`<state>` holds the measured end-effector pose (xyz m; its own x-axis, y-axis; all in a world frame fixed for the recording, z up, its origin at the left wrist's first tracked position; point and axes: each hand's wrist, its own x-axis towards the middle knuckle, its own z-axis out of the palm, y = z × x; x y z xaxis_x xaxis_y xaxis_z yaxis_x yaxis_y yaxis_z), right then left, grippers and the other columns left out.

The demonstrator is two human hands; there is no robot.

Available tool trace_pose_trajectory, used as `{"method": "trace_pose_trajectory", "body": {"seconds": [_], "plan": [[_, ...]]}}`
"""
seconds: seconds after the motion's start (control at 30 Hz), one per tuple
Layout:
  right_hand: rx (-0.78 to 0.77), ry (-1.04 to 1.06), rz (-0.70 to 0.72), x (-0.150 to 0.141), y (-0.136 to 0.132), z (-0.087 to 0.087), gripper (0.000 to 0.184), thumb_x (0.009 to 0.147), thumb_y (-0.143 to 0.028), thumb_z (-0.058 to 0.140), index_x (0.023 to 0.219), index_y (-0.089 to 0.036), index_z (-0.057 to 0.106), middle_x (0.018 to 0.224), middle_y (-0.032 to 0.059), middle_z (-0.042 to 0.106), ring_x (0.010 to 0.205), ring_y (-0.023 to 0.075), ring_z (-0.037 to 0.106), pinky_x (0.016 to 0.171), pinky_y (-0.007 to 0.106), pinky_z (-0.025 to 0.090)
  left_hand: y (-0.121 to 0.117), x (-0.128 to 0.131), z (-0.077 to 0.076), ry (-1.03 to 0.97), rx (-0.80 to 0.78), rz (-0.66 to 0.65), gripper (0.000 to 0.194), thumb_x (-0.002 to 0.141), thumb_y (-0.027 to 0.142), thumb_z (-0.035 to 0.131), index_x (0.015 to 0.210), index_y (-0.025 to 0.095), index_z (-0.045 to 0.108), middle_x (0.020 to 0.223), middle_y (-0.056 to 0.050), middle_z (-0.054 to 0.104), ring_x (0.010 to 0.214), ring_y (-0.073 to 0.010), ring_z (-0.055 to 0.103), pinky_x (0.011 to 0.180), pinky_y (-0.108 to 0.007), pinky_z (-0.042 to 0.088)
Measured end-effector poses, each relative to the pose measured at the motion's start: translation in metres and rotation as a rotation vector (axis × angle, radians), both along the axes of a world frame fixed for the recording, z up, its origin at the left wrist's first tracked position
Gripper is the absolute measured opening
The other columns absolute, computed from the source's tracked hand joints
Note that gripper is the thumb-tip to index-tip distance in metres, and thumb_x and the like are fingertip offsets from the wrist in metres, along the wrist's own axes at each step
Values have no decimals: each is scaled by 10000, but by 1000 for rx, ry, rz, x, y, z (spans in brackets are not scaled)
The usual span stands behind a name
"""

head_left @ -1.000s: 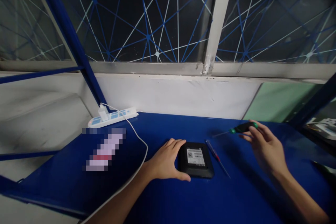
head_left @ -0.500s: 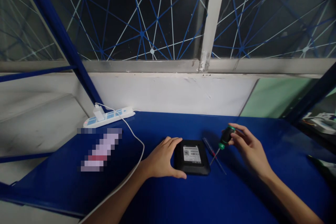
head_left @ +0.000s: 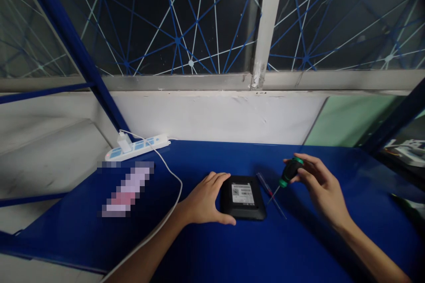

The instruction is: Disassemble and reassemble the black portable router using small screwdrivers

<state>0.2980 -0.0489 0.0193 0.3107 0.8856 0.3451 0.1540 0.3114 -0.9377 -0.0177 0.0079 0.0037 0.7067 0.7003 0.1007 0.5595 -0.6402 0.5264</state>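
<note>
A flat black plastic box (head_left: 226, 205) with a white printed label (head_left: 242, 194) lies on the blue tabletop (head_left: 212, 252). My left hand (head_left: 207, 201) grips its left side, fingers at the far corner and thumb at the near edge. Between the fingers of my right hand (head_left: 320, 185) is a screwdriver (head_left: 291, 172) with a black and green handle. Its shaft slants down and left, with the tip close to the box's right edge; whether they touch I cannot tell. A second, slimmer screwdriver (head_left: 264, 183) with a clear handle lies just right of the box.
A white power strip (head_left: 159, 142) with a plugged-in charger (head_left: 125, 143) sits at the back left. From it a white cable (head_left: 172, 174) runs across my left forearm. A pixelated object (head_left: 131, 190) lies on the left. Blue frame posts (head_left: 99, 93) stand at the sides.
My right hand has shifted slightly to the right with the screwdriver, and its handle leans a little further right. The left hand and the box keep their places.
</note>
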Motion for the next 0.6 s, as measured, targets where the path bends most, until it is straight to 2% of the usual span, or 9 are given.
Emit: {"method": "trace_pose_trajectory", "body": {"seconds": [0.13,0.27,0.4,0.6], "plan": [[66,-52,15,-3,-5,1,322,876,-414,678,1177,-307,643,1164,57,701,871,182,680,770,313,566,-1,0,1,14,-1,5,1126,574,678,828,1489,233,347,1487,-140,444,1365,-401,396,1111,-567,379],[207,-118,-17,-10,-9,5,203,844,-346,721,1040,-303,689,1090,44,681,1036,206,647,836,302,552,-1,1,2,18,3,5,1108,587,666,832,1483,227,350,1495,-137,436,1364,-394,399,1123,-559,370],[213,-173,-68,-13,-20,12,174,816,-356,740,975,-293,710,1009,50,676,948,216,653,772,321,570,-2,1,1,24,3,-2,1102,600,662,826,1487,220,341,1507,-135,419,1377,-389,381,1137,-554,356],[115,-291,-200,2,-39,13,288,751,-479,763,957,-283,719,986,46,707,859,223,685,769,338,589,-4,3,2,25,-7,11,1091,601,645,826,1481,210,352,1509,-140,416,1382,-398,361,1136,-553,350]]}}
